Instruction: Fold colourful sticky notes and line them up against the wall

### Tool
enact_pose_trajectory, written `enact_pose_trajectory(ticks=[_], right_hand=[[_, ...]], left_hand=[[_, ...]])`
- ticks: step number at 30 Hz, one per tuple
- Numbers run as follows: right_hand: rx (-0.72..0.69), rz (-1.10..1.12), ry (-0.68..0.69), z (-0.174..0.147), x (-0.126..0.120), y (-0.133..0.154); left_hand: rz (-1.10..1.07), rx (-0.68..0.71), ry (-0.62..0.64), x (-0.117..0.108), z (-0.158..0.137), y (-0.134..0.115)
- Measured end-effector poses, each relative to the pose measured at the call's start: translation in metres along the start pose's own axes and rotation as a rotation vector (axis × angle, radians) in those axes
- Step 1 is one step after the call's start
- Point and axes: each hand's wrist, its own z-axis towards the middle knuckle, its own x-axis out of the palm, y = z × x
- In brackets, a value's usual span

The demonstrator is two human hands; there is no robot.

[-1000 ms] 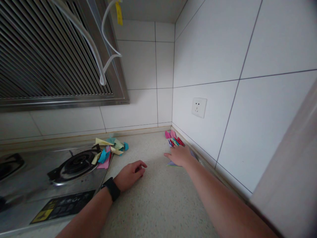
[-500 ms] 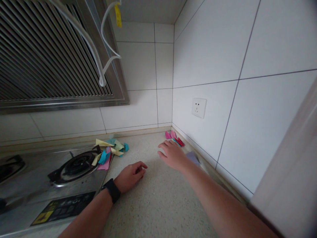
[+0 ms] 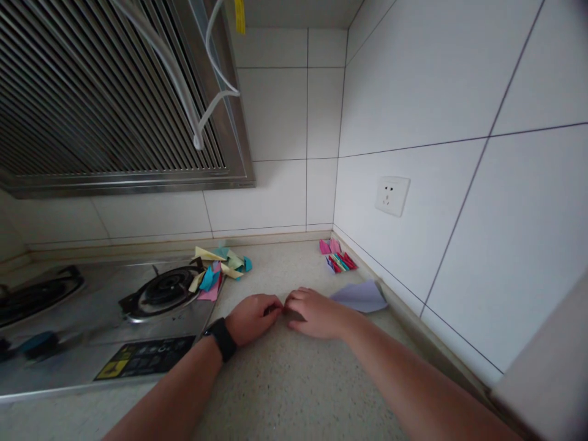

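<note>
My left hand [image 3: 253, 320], with a black band on its wrist, rests low over the speckled counter, its fingers curled into a pinch. My right hand [image 3: 318, 315] meets it fingertip to fingertip, its fingers bent and drawn together. Whatever lies between the fingertips is too small or hidden to make out. Behind my right wrist lies a sheet of purple paper [image 3: 362, 296]. Beyond it sit a row of small folded papers [image 3: 340, 262] in red, teal and purple, and pink folded papers [image 3: 329, 246] near the corner.
A loose heap of coloured folded papers [image 3: 234, 262] spills over the edge of the gas stove [image 3: 101, 306] at left. Above hangs a range hood [image 3: 114, 104] with a white cable [image 3: 179, 79]. A socket [image 3: 392, 196] is on the tiled right wall.
My right hand has come back from the folded papers by the wall to meet my left hand. More of the folded row and purple sheet now shows. The view has shifted left.
</note>
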Motion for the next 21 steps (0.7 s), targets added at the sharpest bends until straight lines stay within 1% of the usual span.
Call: enact_pose_trajectory(ticks=[4,8,10,13,16,19,21], right_hand=[[-0.009,0.036,0.010,0.000,0.000,-0.001],[-0.012,0.066,0.024,0.000,-0.002,-0.001],[-0.007,0.077,0.026,0.001,-0.002,-0.001],[-0.003,0.100,0.024,0.000,-0.001,-0.003],[-0.001,0.127,0.021,0.000,-0.001,-0.005],[-0.002,0.136,0.020,0.001,-0.002,-0.005],[-0.010,0.134,0.024,0.001,-0.002,-0.006]], left_hand=[[0.115,-0.056,-0.103,-0.006,0.001,0.013],[0.209,-0.121,-0.247,-0.016,0.001,0.038],[0.277,-0.170,-0.297,-0.019,0.000,0.049],[0.370,-0.253,-0.294,-0.018,-0.002,0.060],[0.419,-0.306,-0.252,-0.012,-0.003,0.061],[0.436,-0.347,-0.235,-0.009,-0.005,0.051],[0.418,-0.324,-0.207,-0.012,-0.006,0.039]])
